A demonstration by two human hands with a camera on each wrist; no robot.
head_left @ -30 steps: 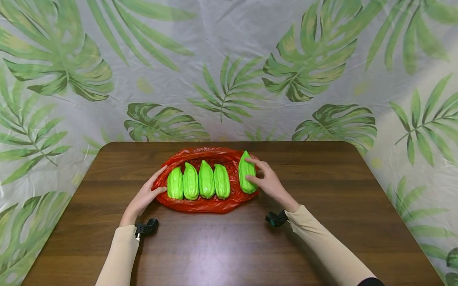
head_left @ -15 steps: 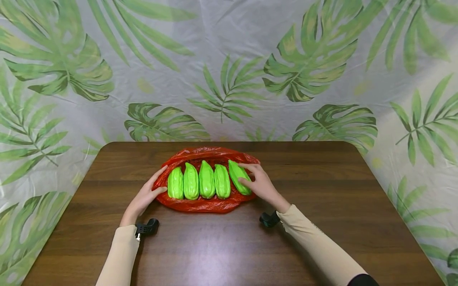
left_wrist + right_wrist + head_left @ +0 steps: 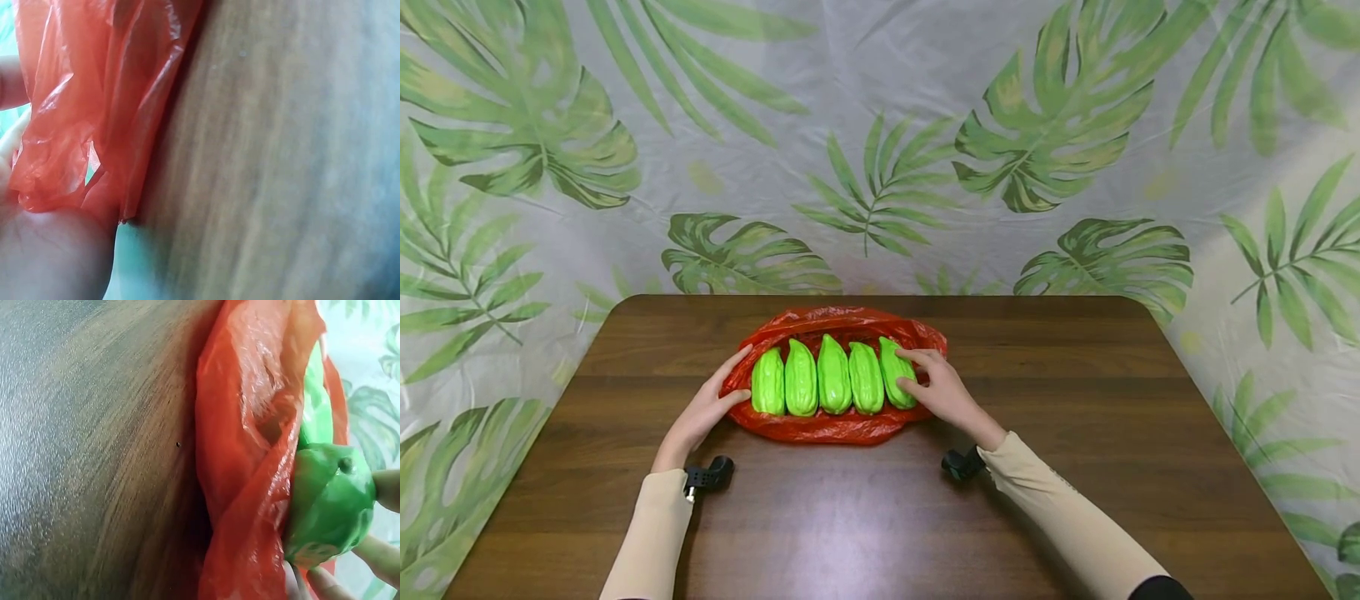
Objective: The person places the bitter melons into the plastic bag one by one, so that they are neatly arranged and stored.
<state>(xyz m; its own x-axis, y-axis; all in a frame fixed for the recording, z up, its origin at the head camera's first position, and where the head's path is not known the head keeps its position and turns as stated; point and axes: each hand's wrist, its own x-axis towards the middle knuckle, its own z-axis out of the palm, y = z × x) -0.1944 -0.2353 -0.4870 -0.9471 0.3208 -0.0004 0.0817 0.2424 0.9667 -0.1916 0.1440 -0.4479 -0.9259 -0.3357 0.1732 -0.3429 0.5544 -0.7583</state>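
Note:
Several bright green, ridged bitter melons (image 3: pixel 832 377) stand side by side in a red plastic bag (image 3: pixel 838 429). At the bag's left end, my left hand (image 3: pixel 700 414) holds its edge, thumb and fingers spread apart. Red film (image 3: pixel 81 100) covers part of that hand in the left wrist view. My right hand (image 3: pixel 951 393) grips the rightmost bitter melon (image 3: pixel 893 371) between thumb and fingers, inside the bag's right end. The right wrist view shows this melon's rounded green end (image 3: pixel 331 500) against the bag, with fingertips on its far side.
The bag lies on a dark brown wooden table (image 3: pixel 1075 375), near its back edge. Behind the table hangs a leaf-patterned cloth (image 3: pixel 880 167). Black wrist cameras (image 3: pixel 964 464) sit on both wrists, just above the tabletop.
My right hand has moved left with its bitter melon, bringing it close to the row inside the bag. The melon tilted, then straightened somewhat. My left hand has stayed in place.

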